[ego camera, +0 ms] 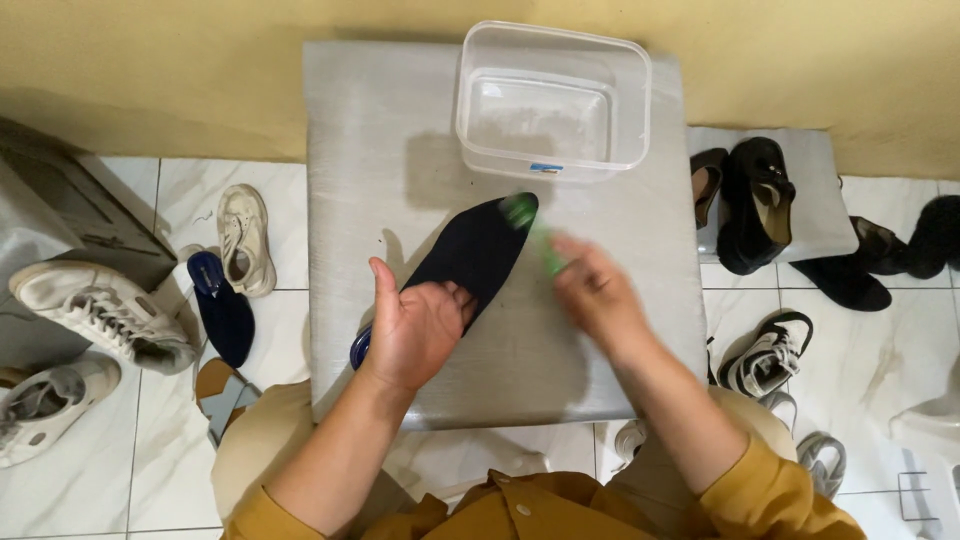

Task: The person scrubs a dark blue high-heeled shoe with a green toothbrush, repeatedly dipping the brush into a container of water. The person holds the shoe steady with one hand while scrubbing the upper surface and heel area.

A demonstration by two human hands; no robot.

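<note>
A dark navy shoe insole [478, 250] lies slantwise on a grey padded board [380, 130] across my lap. My left hand [412, 328] presses down on the insole's near end, fingers spread over it. My right hand [592, 292] is blurred with motion and grips a green brush [530, 228], whose head sits on the insole's far tip. A clear plastic tub [552, 100] with a little water stands at the board's far edge, just beyond the insole.
White sneakers [100, 310] and another one [245, 238] lie on the tiled floor at left, beside a second dark insole [222, 310]. Black shoes [755, 205] and a black-and-white sneaker [768, 352] are at right. A yellow wall runs behind.
</note>
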